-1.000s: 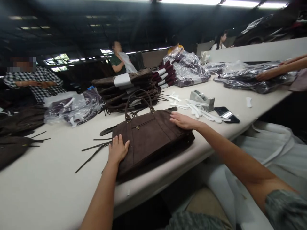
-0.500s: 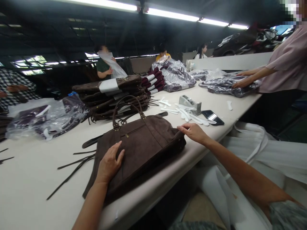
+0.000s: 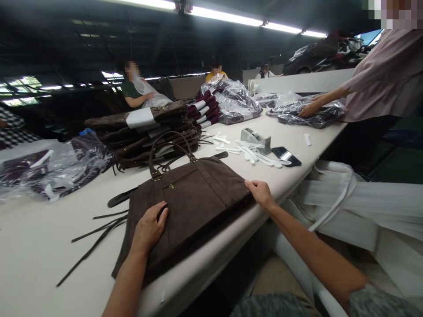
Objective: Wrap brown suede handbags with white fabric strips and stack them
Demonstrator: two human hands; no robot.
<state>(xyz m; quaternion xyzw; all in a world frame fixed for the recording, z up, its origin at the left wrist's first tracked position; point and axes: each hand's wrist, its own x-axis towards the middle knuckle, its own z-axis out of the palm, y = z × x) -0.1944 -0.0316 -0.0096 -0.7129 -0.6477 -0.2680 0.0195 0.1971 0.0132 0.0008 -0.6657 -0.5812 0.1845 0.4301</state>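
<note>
brown handbag [image 3: 194,193] | handles up, front zip pocket | lying flat on table [image 3: 39,237]

I count one unwrapped, unstacked handbag [image 3: 198,189], two bag stacks [image 3: 172,112], one tape dispenser [image 3: 264,143], one phone [image 3: 286,156].

No readable text, label, brand, number or sign shows on anything in view

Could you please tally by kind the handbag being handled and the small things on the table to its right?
Handbag: 1
Tape dispenser: 1
Phone: 1
White strip lying apart: 1
Total: 4, without the overlapping white strips
</note>
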